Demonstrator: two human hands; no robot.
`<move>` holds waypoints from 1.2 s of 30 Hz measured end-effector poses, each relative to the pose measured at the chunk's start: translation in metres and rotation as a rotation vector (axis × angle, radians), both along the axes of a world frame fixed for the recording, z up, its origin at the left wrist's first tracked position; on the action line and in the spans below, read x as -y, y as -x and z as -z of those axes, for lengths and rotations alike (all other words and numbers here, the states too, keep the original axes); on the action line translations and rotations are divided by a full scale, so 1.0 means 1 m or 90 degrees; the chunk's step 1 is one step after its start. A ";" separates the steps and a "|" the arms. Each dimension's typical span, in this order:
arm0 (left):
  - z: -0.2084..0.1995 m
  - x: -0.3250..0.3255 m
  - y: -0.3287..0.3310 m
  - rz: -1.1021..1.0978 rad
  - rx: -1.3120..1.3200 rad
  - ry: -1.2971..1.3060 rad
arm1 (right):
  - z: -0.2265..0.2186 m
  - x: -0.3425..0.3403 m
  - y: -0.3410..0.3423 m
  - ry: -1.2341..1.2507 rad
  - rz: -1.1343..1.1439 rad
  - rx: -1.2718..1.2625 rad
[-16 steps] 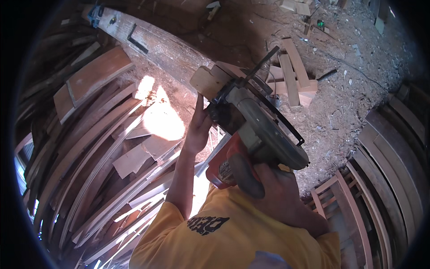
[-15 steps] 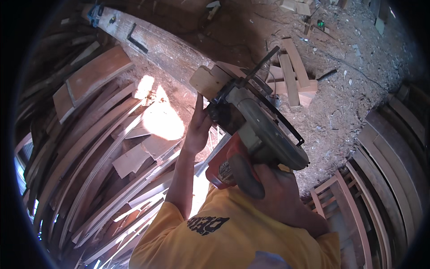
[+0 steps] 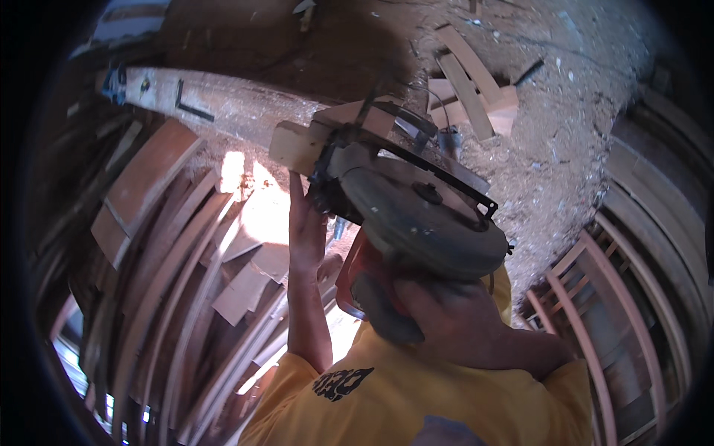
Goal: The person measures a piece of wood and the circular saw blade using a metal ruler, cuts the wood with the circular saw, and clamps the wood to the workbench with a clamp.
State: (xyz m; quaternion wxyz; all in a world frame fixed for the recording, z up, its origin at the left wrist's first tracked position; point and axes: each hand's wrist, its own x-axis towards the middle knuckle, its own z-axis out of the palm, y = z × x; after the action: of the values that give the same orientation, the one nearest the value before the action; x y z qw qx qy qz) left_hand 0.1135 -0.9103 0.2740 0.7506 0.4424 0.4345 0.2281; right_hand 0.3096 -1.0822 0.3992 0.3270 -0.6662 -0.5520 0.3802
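A circular saw (image 3: 428, 215) with a dark rounded guard and a red body is in front of my chest. Its rear handle is in my right hand (image 3: 454, 316), which is closed around it. A pale wooden block (image 3: 290, 145) juts out to the left of the saw's front end. My left hand (image 3: 303, 223) is under that block, a finger stretched up to its lower edge. Its other fingers are partly hidden behind the saw. The blade and the spot where saw and wood meet do not show clearly.
A long dusty plank bench (image 3: 245, 97) reaches to the far left, with a dark L-shaped square (image 3: 190, 104) and a blue clamp (image 3: 115, 83) on it. Stacked boards (image 3: 156, 260) crowd the left. Offcuts (image 3: 468, 89) lie on the ground ahead; slatted frames (image 3: 595, 297) stand at right.
The view has shifted, and the bench appears lower and further left. The saw has turned to show more of its guard's side. Block and left hand appear further left, still together.
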 end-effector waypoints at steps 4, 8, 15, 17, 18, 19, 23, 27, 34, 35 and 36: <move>-0.004 -0.007 0.002 0.027 -0.052 0.013 | 0.002 -0.002 -0.001 -0.039 0.034 0.013; 0.002 -0.006 0.014 0.018 -0.042 -0.002 | 0.002 -0.006 0.001 -0.053 0.052 0.044; -0.010 -0.014 -0.002 0.157 -0.143 -0.167 | 0.006 -0.006 0.008 -0.060 0.038 0.059; -0.011 -0.015 -0.003 0.060 -0.040 -0.002 | 0.003 -0.008 0.005 -0.048 0.018 0.064; -0.010 -0.015 -0.001 0.052 -0.037 -0.007 | 0.001 -0.009 0.005 -0.034 -0.003 0.067; -0.010 -0.016 -0.001 0.049 -0.035 -0.010 | 0.001 -0.011 0.005 -0.035 -0.002 0.068; -0.011 -0.019 0.000 0.028 -0.051 0.020 | 0.003 -0.014 0.005 -0.050 0.018 0.044; -0.005 -0.017 0.003 0.024 -0.034 -0.014 | 0.008 -0.017 0.005 -0.077 0.029 0.028; -0.004 -0.022 0.011 0.031 -0.025 -0.009 | 0.004 -0.023 0.004 -0.086 0.020 0.036; -0.004 -0.023 0.010 0.032 -0.024 -0.010 | 0.003 -0.023 0.004 -0.078 0.011 0.031; -0.004 -0.023 0.010 0.020 -0.016 0.003 | 0.003 -0.024 0.004 -0.070 0.002 0.026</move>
State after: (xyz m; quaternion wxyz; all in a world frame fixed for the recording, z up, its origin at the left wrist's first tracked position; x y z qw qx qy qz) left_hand 0.1031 -0.8875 0.2777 0.7497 0.4504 0.4372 0.2095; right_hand 0.3057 -1.0584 0.3960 0.3522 -0.6557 -0.5776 0.3353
